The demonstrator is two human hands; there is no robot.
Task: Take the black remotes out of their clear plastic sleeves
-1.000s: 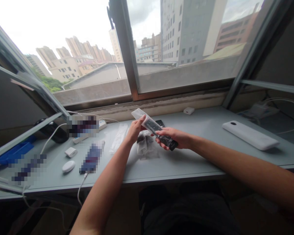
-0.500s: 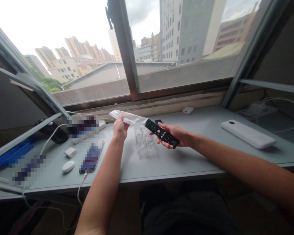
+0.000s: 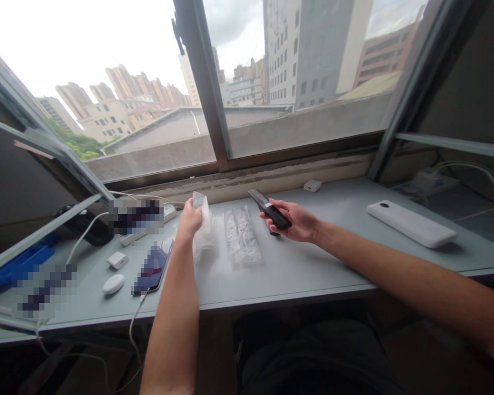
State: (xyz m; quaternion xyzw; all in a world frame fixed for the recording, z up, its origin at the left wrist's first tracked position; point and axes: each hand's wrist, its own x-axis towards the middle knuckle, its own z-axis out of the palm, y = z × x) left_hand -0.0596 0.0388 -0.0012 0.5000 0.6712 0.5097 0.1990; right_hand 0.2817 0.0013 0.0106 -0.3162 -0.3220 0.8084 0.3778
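My left hand is closed on a clear plastic sleeve, which hangs down toward the desk. In my right hand is a black remote control, tilted with its smooth side in view and its far end pointing up and left. Flat on the desk between the hands lies another clear plastic bag, crinkled. Part of a second dark object shows beneath the remote and my right hand; most of it is hidden.
On the left of the desk are a charging phone, a white adapter, a white oval case and cables. A white power bank lies at right, a small white box near the window.
The remote has come out of the plastic sleeve and turned over in my right hand. My left hand has moved left with the sleeve, which now hangs down.
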